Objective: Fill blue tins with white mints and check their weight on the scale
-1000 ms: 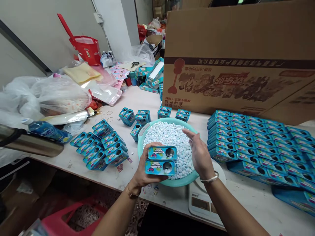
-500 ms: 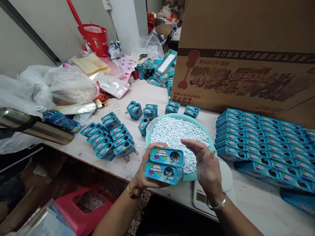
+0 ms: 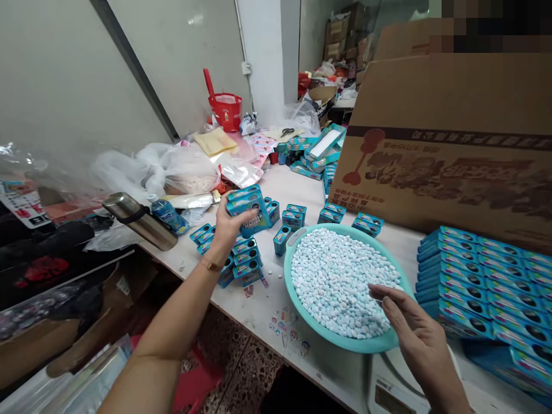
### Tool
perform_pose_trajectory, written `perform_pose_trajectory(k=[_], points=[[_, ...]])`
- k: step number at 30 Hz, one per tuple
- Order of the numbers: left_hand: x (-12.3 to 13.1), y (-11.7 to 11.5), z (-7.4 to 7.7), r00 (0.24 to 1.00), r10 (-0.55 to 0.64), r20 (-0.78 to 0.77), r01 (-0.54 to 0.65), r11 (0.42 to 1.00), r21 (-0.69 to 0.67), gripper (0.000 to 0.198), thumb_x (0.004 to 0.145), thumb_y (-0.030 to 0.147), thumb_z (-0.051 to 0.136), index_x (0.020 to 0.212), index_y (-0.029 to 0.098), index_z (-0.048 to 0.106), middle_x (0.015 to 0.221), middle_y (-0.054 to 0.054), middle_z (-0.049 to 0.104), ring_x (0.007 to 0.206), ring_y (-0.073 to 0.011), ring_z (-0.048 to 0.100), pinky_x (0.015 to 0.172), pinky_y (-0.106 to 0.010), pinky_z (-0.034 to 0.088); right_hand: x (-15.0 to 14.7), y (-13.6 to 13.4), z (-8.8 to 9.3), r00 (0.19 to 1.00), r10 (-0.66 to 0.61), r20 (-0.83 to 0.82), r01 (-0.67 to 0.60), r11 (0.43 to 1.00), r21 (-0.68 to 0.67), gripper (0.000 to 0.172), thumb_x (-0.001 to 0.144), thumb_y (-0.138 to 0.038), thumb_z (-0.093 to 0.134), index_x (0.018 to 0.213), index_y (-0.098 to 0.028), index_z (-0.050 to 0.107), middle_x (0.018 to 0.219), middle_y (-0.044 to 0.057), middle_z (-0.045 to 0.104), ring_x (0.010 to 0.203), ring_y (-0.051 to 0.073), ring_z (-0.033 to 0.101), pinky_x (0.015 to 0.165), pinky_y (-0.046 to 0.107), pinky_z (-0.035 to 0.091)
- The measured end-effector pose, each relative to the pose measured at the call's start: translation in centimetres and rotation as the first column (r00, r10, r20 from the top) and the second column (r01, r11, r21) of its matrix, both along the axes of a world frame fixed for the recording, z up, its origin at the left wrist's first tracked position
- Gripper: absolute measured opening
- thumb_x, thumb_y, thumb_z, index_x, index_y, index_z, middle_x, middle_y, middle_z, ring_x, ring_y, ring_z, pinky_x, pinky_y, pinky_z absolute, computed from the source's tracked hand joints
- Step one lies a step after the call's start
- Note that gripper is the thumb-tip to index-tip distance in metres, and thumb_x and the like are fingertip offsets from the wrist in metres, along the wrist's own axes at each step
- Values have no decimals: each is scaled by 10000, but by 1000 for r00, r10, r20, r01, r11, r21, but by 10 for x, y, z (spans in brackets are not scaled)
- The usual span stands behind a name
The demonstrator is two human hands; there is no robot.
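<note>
The left hand [image 3: 225, 231] is gripping two stacked candy boxes [image 3: 249, 207] over the laid-out rows [image 3: 244, 260], the right hand [image 3: 416, 330] is hovering half-open by the basin [image 3: 345, 345]; I'd be keeping that stack level.

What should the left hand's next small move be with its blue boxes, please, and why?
Probably lower the left hand and set its blue boxes beside the rows of boxes on the table: it holds them just above those rows, and the right hand hangs empty by the basin.
</note>
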State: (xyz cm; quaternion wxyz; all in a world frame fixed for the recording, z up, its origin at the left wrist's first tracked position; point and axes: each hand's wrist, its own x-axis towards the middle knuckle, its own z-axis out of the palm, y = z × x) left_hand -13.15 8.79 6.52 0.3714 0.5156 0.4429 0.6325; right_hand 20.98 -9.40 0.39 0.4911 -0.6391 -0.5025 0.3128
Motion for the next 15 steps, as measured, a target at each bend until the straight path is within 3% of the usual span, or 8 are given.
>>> perform_pose_trajectory(k=[3, 5, 7, 10, 15], points=[[-23, 57, 3, 978, 181, -101, -176, 983, 60, 829, 485, 239, 900, 1211, 211, 500, 1161, -70, 634, 1034, -234, 661, 885, -363, 563, 7, -3, -10, 999, 2, 42, -1, 1000, -21, 412, 802, -615, 628, 999, -275, 750, 1053, 73, 755, 1037, 296, 691, 867, 368, 573], [-30, 91, -3, 928, 305, -215, -316, 949, -19, 817, 492, 198, 887, 1204, 199, 485, 1170, -71, 625, 1042, -220, 653, 899, -353, 551, 11, -6, -15, 997, -1, 80, 2, 1000, -13, 430, 799, -631, 617, 992, -273, 757, 1050, 72, 757, 1024, 288, 700, 841, 342, 586], [-32, 119, -12, 844, 408, -349, -473, 873, -122, 746, 515, 173, 873, 1153, 186, 487, 1125, -61, 634, 1024, -212, 654, 906, -357, 536, 14, -9, -18, 992, -19, 126, 19, 1000, -4, 435, 807, -632, 605, 986, -269, 762, 1050, 72, 758, 1009, 276, 710, 802, 307, 596], [-28, 148, -28, 758, 484, -437, -604, 773, -193, 672, 518, 133, 858, 1076, 169, 485, 1094, -85, 634, 1059, -265, 636, 935, -422, 503, 24, -15, -19, 979, -58, 194, 55, 998, 18, 433, 816, -625, 595, 973, -261, 770, 1048, 68, 761, 974, 255, 725, 744, 254, 602], [-12, 175, -56, 694, 519, -499, -682, 697, -223, 678, 499, 120, 857, 1061, 170, 482, 1148, -146, 607, 1225, -400, 520, 986, -558, 424, 52, -40, -31, 956, -169, 242, 159, 985, 61, 423, 802, -610, 614, 980, -263, 780, 1030, 62, 772, 912, 253, 746, 692, 245, 615]])
